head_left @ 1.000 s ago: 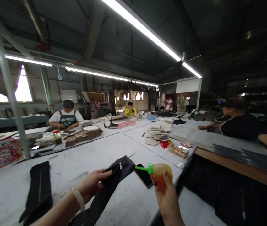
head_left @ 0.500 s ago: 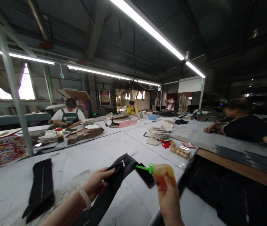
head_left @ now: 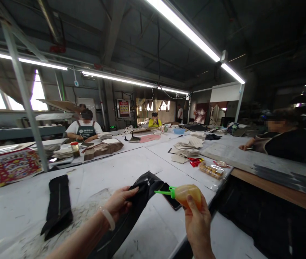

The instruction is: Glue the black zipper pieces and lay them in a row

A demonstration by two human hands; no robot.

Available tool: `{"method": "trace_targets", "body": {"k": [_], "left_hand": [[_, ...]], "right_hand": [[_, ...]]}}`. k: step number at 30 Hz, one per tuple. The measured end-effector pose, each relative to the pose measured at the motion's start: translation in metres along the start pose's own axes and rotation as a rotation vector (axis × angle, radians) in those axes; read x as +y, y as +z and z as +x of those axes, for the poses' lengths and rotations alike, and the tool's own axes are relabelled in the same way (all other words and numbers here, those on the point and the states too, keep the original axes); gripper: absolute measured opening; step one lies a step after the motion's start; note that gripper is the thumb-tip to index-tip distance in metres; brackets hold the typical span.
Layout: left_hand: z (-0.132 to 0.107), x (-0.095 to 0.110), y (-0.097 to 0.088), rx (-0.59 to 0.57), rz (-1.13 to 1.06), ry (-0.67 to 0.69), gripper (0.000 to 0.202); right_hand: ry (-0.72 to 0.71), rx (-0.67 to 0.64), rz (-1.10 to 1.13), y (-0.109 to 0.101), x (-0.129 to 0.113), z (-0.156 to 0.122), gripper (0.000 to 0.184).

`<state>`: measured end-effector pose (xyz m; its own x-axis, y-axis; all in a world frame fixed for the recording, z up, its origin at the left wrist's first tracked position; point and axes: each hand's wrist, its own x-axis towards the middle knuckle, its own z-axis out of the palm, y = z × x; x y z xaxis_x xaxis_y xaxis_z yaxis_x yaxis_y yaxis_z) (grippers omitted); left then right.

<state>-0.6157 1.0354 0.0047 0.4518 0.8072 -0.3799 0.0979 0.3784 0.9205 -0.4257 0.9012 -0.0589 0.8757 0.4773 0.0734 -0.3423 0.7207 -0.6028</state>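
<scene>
the right hand (head_left: pixel 197 225) is closed around the base of an amber squeeze bottle (head_left: pixel 189 192), thumb pressed on its side; the bottle lies nearly level, and its green nozzle (head_left: pixel 163 192) points straight at the black strip (head_left: pixel 142 190). the left hand (head_left: pixel 120 203), with a pale bangle (head_left: pixel 109 218) at the wrist, pinches the strip near its upper end, thumb on top. the strip is lifted there and runs down toward the person, its lower length resting on the white bench (head_left: pixel 109 169). the nozzle tip is just beside the strip's folded upper end; i cannot tell whether they touch. a dark phone (head_left: pixel 172 198) lies flat on the bench just right of the strip, under the nozzle. well left of the strip lies a second black piece (head_left: pixel 58 205). beyond the strip, toward the right, are a clear packet (head_left: pixel 211 169) and a stack of pale cut sheets (head_left: pixel 187 149). far left of the strip stands a red patterned box (head_left: pixel 12 167). behind the strip a person in an apron (head_left: pixel 85 127) sits at the bench; far right of it, another person in black (head_left: pixel 288 140) leans on it.
</scene>
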Motion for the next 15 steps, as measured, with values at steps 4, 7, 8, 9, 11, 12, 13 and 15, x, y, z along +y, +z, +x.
{"method": "trace_targets", "body": {"k": [4,7,8,9,11,12,13,15], "left_hand": [[-0.0002,-0.0001,0.0015,0.009,0.004,-0.01,0.051],[0.0007,-0.0004,0.003,0.018,0.009,-0.011,0.05],[0.0011,-0.0005,0.0037,0.019,0.007,-0.01,0.049],[0.0015,-0.0005,0.0043,0.021,0.002,-0.01,0.048],[0.0022,-0.0007,0.0055,0.027,-0.005,-0.007,0.047],[0.0026,-0.0008,0.0058,0.03,-0.006,-0.005,0.046],[0.0031,-0.0012,0.006,0.032,-0.006,-0.005,0.046],[0.0053,-0.0026,0.0056,0.032,-0.001,-0.008,0.046]], "right_hand": [[-0.011,-0.01,-0.031,0.0022,0.0002,-0.005,0.065],[-0.008,-0.012,-0.047,0.0032,0.0008,-0.008,0.069],[-0.007,-0.018,-0.054,0.0029,0.0014,-0.0085,0.07],[-0.009,-0.026,-0.063,0.0023,0.0021,-0.0089,0.07],[-0.017,-0.039,-0.09,0.0003,0.0039,-0.0092,0.07],[-0.022,-0.042,-0.106,-0.0009,0.0049,-0.0092,0.07],[-0.025,-0.04,-0.119,-0.0022,0.0059,-0.0091,0.07],[-0.021,-0.031,-0.134,-0.0041,0.0078,-0.0092,0.07]]}}
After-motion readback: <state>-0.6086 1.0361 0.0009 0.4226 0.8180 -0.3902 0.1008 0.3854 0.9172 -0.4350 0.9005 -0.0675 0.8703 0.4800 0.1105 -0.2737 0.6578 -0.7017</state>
